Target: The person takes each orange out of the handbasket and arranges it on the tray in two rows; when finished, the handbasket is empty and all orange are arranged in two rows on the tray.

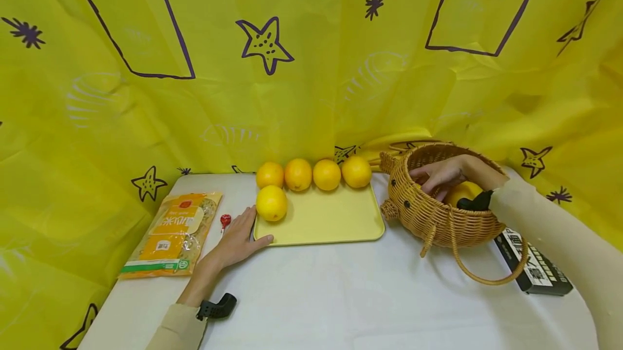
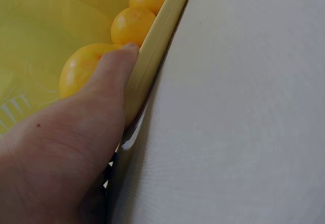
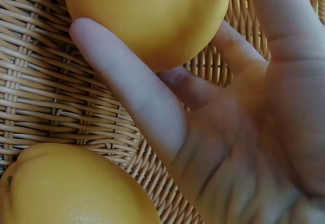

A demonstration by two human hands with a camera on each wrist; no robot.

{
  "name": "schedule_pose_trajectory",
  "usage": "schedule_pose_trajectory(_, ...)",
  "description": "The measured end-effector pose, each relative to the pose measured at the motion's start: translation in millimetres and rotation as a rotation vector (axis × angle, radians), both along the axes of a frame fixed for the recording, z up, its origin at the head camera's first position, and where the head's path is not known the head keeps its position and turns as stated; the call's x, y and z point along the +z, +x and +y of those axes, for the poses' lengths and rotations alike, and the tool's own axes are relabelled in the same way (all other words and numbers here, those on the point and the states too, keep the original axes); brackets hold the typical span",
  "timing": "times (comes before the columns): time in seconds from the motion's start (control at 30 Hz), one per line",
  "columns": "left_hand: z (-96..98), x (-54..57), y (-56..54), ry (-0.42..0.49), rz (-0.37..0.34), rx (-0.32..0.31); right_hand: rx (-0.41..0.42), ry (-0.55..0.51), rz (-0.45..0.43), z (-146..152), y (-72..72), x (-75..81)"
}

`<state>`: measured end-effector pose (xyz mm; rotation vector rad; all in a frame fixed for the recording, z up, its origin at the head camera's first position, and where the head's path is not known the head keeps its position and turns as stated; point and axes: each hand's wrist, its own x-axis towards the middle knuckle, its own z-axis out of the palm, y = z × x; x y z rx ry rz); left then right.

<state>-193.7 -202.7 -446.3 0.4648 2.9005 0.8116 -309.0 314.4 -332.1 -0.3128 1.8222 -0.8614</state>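
Note:
My left hand point(image 1: 239, 237) lies with straight fingers along the left end of a yellow tray point(image 1: 331, 220), its thumb at the near corner. In the tray, several oranges point(image 1: 298, 175) line the far edge, and one more orange point(image 1: 271, 203) sits in front of the leftmost. On the right, my right hand point(image 1: 445, 174) reaches inside a wicker basket point(image 1: 428, 225) shaped like an animal. There, in the right wrist view, its fingers curl round an orange point(image 3: 147, 16). Another yellow-orange fruit point(image 3: 76, 188) rests lower in the basket.
A packet of grain-like food point(image 1: 170, 233) lies at the left, with a red-wrapped lollipop point(image 1: 225, 220) between it and my hand. Partly under the basket is a black box point(image 1: 537, 266). The basket's handle point(image 1: 486, 279) hangs forward. A yellow curtain point(image 1: 311, 96) stands behind the white table point(image 1: 340, 296).

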Motion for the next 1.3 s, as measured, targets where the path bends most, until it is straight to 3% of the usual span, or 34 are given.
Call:
schedule_pose_trajectory(0.2, 0.0, -1.8, -1.7, -0.005, -0.009, -0.002, -0.001, -0.038, 0.067, 2, 2.6, 11.1)
schedule_pose_trajectory(0.43, 0.4, -3.5, -2.8, 0.003, -0.003, 0.005, 0.013, -0.078, 0.170, 13, 6.2, 40.0)
schedule_pose_trajectory(0.53, 1.5, -3.4, -2.5, 0.003, -0.006, -0.003, 0.039, -0.096, 0.231, 30, 13.6, 54.9)
schedule_pose_trajectory(0.73, -0.4, -3.4, -2.4, 0.002, 0.014, 0.000, -0.005, -0.194, 0.391, 62, 34.2, 75.4)
schedule_pose_trajectory(1.03, -3.4, -4.5, -1.1, -0.007, 0.017, -0.001, -0.035, -0.277, 0.665, 58, 61.9, 85.5)
schedule_pose_trajectory(1.13, -2.8, -4.1, -1.2, -0.001, 0.009, 0.001, -0.040, -0.355, 0.743, 46, 72.2, 87.3)
schedule_pose_trajectory(1.2, -2.2, -3.3, -1.5, 0.000, 0.004, 0.001, -0.063, -0.461, 0.781, 33, 80.2, 86.6)
schedule_pose_trajectory(1.3, -1.3, -2.1, -2.5, -0.001, -0.002, 0.000, -0.163, -0.651, 0.823, 7, 94.0, 82.2)
